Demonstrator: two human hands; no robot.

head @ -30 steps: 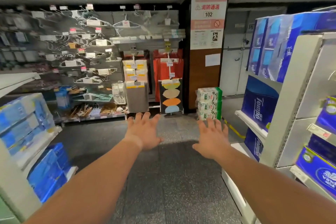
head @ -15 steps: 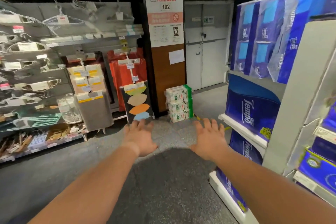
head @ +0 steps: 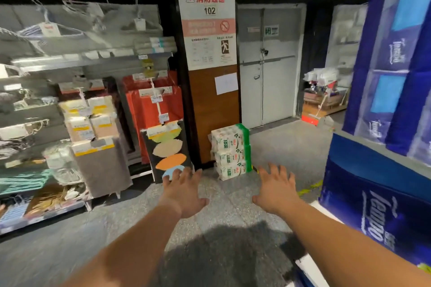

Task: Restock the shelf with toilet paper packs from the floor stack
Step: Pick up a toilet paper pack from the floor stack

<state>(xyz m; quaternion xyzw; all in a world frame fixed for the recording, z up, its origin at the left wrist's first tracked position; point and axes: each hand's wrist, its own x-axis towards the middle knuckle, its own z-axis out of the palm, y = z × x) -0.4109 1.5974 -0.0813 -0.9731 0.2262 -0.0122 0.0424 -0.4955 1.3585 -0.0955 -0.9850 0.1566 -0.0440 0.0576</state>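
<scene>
Both bare arms reach forward over the grey speckled floor (head: 221, 212). The left hand (head: 184, 193) and right hand (head: 275, 190) are spread, fingers straight, grasping nothing. Ahead, well apart from them, a stack of white-and-green plastic-wrapped toilet paper packs (head: 231, 151) stands on the floor against a brown wooden pillar (head: 214, 112). On the right, a white shelf (head: 310, 268) carries dark blue packs (head: 377, 212), somewhat blurred.

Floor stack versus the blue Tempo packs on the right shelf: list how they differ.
The floor stack is white with green edges; the blue Tempo packs are dark blue with white lettering. The floor stack sits on the floor against the brown wall panel; the blue Tempo packs sit on shelving. Each stack pack looks smaller. Both are plastic-wrapped paper goods, untouched by the hands.
</scene>
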